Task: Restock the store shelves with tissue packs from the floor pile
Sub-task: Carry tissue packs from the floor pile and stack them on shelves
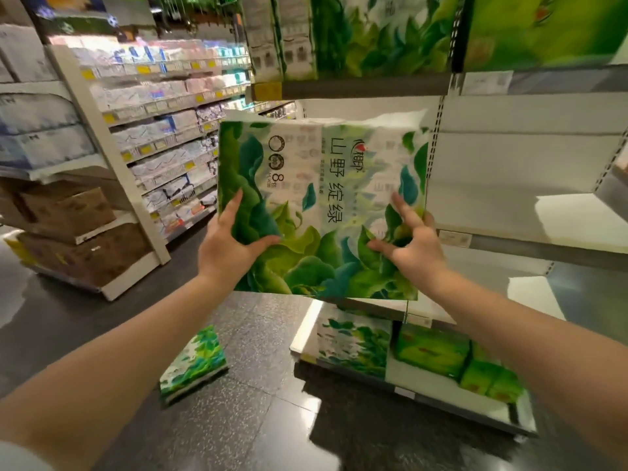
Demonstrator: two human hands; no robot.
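Shelf (530, 185) bare at 3 o'clock; left hand (231, 246) and right hand (413, 248) grip pack (316, 212), likely light, squashy, best held by its sides.

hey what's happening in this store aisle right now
A person is restocking tissue packs. Both hands, left hand and right hand, hold a large green leaf-print tissue pack up in front of a bare white shelf; it is not set down yet. Another pack stands on the dark floor, and similar packs already fill the top shelf and bottom shelf.
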